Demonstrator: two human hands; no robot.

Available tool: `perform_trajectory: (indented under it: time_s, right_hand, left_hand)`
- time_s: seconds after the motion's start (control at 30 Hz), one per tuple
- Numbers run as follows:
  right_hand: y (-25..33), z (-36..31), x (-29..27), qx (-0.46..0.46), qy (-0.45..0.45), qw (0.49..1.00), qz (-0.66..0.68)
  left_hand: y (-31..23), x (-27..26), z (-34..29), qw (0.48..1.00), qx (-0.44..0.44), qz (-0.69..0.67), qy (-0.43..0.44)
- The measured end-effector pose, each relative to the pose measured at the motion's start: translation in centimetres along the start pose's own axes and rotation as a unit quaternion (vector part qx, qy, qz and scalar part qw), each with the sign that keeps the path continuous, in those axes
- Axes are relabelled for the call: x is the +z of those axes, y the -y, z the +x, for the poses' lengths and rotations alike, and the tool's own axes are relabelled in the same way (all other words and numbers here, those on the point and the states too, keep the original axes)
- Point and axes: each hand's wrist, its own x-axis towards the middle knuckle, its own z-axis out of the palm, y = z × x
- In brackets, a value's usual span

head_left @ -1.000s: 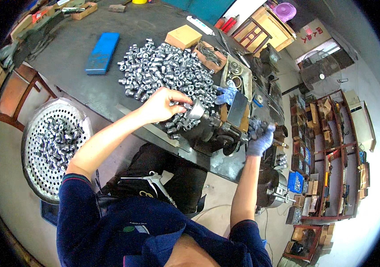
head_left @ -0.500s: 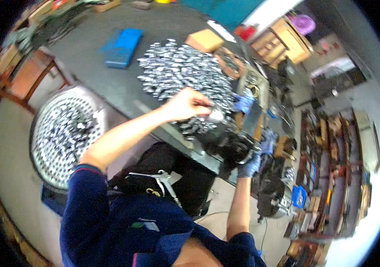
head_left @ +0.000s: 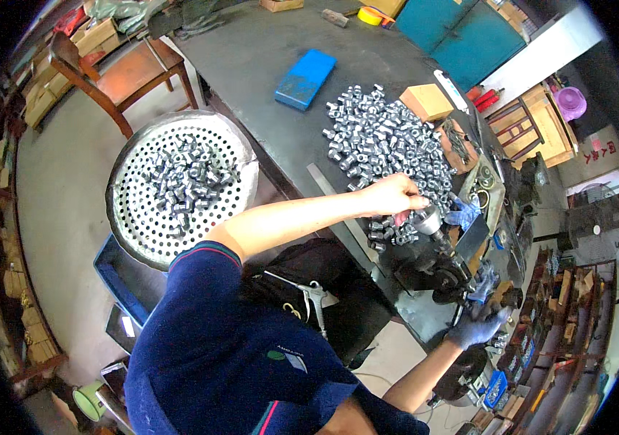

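Bare left hand [head_left: 391, 194] pinching a metal fitting [head_left: 425, 220] at the machine [head_left: 440, 268], beside the heap of fittings [head_left: 385, 145], gloved right hand [head_left: 478, 326] gripping a lever lower down

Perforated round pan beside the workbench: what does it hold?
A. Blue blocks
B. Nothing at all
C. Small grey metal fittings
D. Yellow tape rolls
C: the perforated round pan holds a heap of small grey metal fittings, like the larger pile on the workbench.
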Motion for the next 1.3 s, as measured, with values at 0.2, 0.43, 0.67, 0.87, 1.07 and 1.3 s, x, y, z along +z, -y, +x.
perform_trajectory:
  time_s: [0.2, 0.43, 0.67, 0.87, 1.07, 1.3]
  right_hand:
    - [-5.9, -1.0, -7.7, 0.108, -0.014, 0.994, -0.022]
    - [-10.5, 11.5, -9.4, -0.228, 0.011, 0.918, -0.325]
    - [-1.8, 3.5, 0.8, -0.081, -0.074, 0.992, -0.055]
    - [-0.8, -3.4, -1.1, -0.058, -0.063, 0.993, -0.081]
    - [-8.2, -0.9, -7.9, 0.069, -0.112, 0.99, -0.047]
    - [-9.4, -0.3, -7.8, 0.027, -0.069, 0.996, -0.053]
  left_hand:
    - [-0.1, 0.1, -0.3, 1.0, -0.008, -0.021, -0.01]
    - [-0.1, -6.9, -7.0, 0.999, -0.031, -0.013, -0.008]
    - [0.4, -18.6, -26.4, 0.85, -0.197, 0.316, -0.373]
    - [0.4, -17.9, -26.0, 0.68, -0.162, 0.606, -0.38]
    - [3.5, -8.6, -9.6, 0.823, 0.113, 0.531, -0.166]
    - [5.6, -5.6, -2.9, 0.786, 0.031, 0.617, -0.017]
